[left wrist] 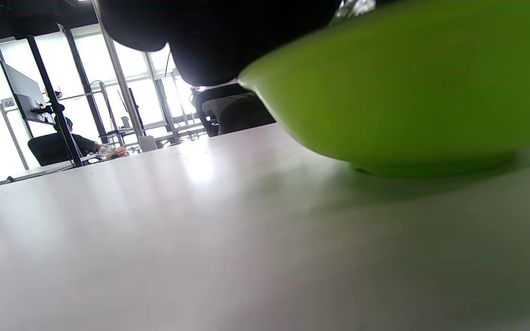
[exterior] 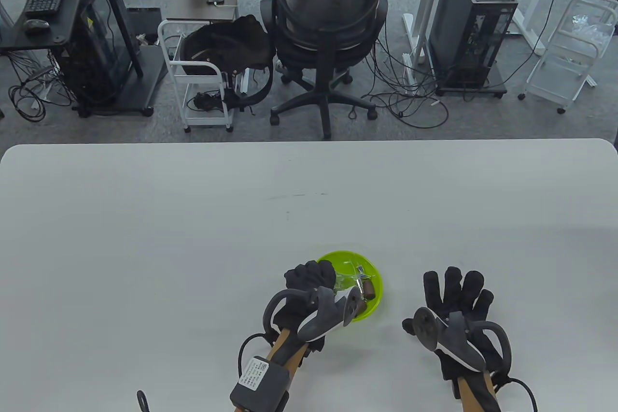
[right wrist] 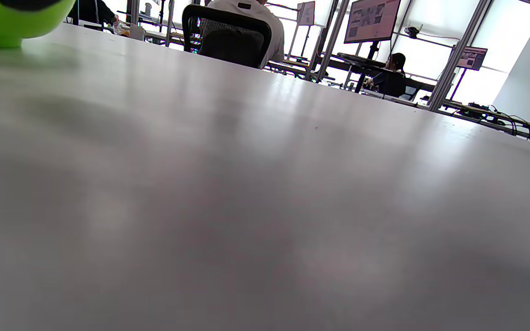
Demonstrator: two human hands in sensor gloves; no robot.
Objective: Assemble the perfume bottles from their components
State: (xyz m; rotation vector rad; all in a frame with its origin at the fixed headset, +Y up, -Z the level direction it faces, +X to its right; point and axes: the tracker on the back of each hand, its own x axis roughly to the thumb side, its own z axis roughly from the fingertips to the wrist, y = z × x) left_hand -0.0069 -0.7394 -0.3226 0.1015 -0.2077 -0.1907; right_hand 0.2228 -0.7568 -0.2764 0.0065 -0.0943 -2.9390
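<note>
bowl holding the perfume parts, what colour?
Lime green. The bowl shows best in the table view; the left wrist view shows its green wall close up.

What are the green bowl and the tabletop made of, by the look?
Green bowl: probably plastic, an opaque uniform lime with a smooth, softly glossy wall and moulded foot. Table: likely laminate over board, a pale grey satin surface that throws blurred window reflections in the wrist views; core not visible.

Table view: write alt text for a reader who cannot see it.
Two black-gloved hands rest near the front of a white table. The left hand curls at the rim of a small green bowl holding clear and brown bottle parts; the right hand lies flat beside it, fingers spread. Behind the table stand an office chair and computer carts.
</note>
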